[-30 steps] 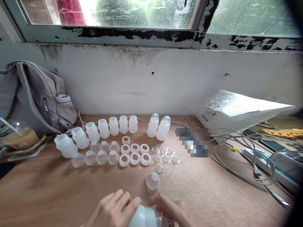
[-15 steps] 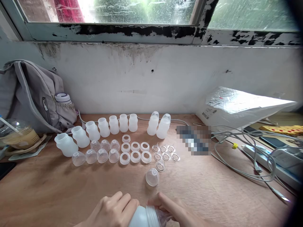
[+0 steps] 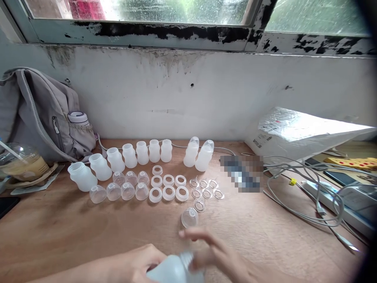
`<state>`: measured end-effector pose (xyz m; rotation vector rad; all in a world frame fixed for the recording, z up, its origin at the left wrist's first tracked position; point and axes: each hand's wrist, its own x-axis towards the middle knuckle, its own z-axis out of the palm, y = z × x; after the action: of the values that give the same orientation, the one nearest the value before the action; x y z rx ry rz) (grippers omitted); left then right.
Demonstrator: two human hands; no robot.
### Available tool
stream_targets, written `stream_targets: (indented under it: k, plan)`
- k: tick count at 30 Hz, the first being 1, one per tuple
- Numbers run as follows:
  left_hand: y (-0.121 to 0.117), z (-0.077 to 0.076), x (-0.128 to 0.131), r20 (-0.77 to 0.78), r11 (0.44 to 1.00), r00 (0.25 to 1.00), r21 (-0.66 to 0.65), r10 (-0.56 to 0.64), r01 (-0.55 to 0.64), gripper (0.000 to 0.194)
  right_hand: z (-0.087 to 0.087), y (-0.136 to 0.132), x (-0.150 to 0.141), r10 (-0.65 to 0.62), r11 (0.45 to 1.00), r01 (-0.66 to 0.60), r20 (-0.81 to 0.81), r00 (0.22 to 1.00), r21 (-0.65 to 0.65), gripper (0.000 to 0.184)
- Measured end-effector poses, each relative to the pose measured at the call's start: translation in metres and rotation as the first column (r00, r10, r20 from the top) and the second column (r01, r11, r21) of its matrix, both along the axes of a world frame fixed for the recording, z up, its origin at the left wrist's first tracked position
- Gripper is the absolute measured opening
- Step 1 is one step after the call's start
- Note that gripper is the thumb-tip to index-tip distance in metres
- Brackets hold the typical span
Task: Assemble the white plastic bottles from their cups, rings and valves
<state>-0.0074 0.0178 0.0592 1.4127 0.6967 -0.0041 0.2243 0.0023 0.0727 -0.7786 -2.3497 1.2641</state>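
Note:
My left hand point(image 3: 132, 266) is wrapped round a white plastic bottle point(image 3: 171, 269) lying near the table's front edge, its neck pointing right. My right hand point(image 3: 215, 255) is at the bottle's neck, motion-blurred, with the forefinger stretched out to the left; whether it grips the neck or a ring there I cannot tell. Just beyond the right fingers lies a clear dome cap point(image 3: 189, 217). Farther back stand several open white bottles point(image 3: 143, 152), two capped bottles point(image 3: 198, 154), rows of clear caps point(image 3: 128, 190), white screw rings point(image 3: 168, 192) and clear teats point(image 3: 206, 193).
A grey backpack point(image 3: 38, 114) leans on the wall at left with a drink cup point(image 3: 20, 165) beside it. At right lie a white plastic parcel point(image 3: 294, 133), tangled grey cables point(image 3: 309, 196) and a power strip point(image 3: 338, 204). The wooden table point(image 3: 59, 232) meets a white wall under a window.
The bottle has swung lower and to the left in my left hand. My right hand has lifted and spread its fingers over the neck, now blurred. The view shifted slightly.

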Motion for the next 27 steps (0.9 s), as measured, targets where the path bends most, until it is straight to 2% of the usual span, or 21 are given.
stream_targets:
  k: [3,5,7,11,16,25,27]
  plan:
    - [0.003,-0.005,0.001,0.078,0.976,0.99,-0.197,0.115,-0.098,0.026,-0.003,0.003,-0.001,-0.171,0.967,0.164,-0.019,0.985,-0.197,0.035]
    - [0.004,-0.01,0.001,0.101,0.953,0.983,-0.278,0.154,-0.12,0.026,-0.012,0.005,-0.003,-0.205,0.908,0.194,0.009,0.979,-0.373,0.033]
    - [0.003,-0.016,0.002,0.125,0.929,0.972,-0.34,0.197,-0.144,0.027,-0.021,0.007,-0.005,-0.247,0.851,0.228,0.023,0.969,-0.472,0.035]
    - [0.002,-0.027,0.001,0.139,0.895,0.956,-0.408,0.258,-0.182,0.029,-0.03,0.014,-0.004,-0.31,0.802,0.29,0.051,0.949,-0.523,0.037]
    - [0.002,-0.031,0.0,0.121,0.877,0.954,-0.44,0.273,-0.195,0.032,-0.032,0.02,-0.003,-0.307,0.777,0.252,0.002,0.952,-0.577,0.038]
    - [0.003,-0.034,0.0,0.137,0.841,0.945,-0.506,0.296,-0.19,0.037,-0.035,0.022,-0.003,-0.373,0.751,0.184,-0.178,0.911,-0.634,0.033]
    - [0.003,-0.033,0.001,0.173,0.842,0.938,-0.51,0.301,-0.177,0.041,-0.033,0.022,-0.002,-0.375,0.763,0.168,-0.215,0.902,-0.624,0.03]
